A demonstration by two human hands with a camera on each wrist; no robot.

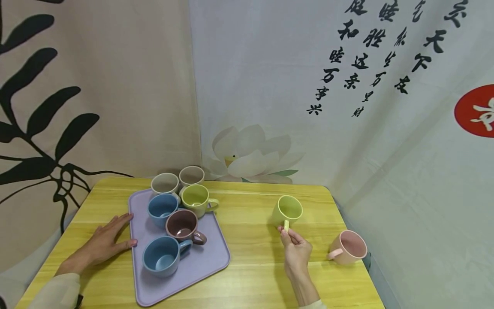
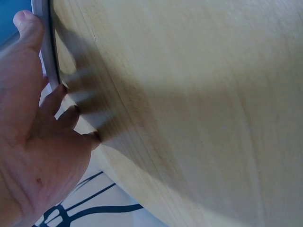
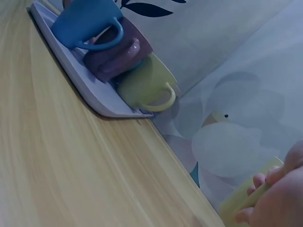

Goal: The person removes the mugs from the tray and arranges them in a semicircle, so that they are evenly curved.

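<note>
My right hand [image 1: 297, 253] pinches the handle of a yellow-green mug [image 1: 287, 209] between thumb and fingers, right of the tray. In the right wrist view, part of this mug [image 3: 232, 203] shows beside my fingers. My left hand [image 1: 106, 242] lies at the left edge of a lilac tray [image 1: 200, 268], fingers spread, with thumb and fingertips touching the rim. Several mugs stand on the tray: a front blue mug [image 1: 160, 259], a mauve-brown mug [image 1: 181, 225], another blue mug [image 1: 162, 210], a second yellow-green mug [image 1: 197, 201] and, behind them, a greyish mug [image 1: 164, 183] and a beige mug [image 1: 191, 175].
A pink mug [image 1: 347, 248] stands near the right edge of the wooden table [image 1: 247, 287], its handle toward my right hand. Behind the table hangs a pale cloth [image 1: 251, 77] with dark writing and a lotus print.
</note>
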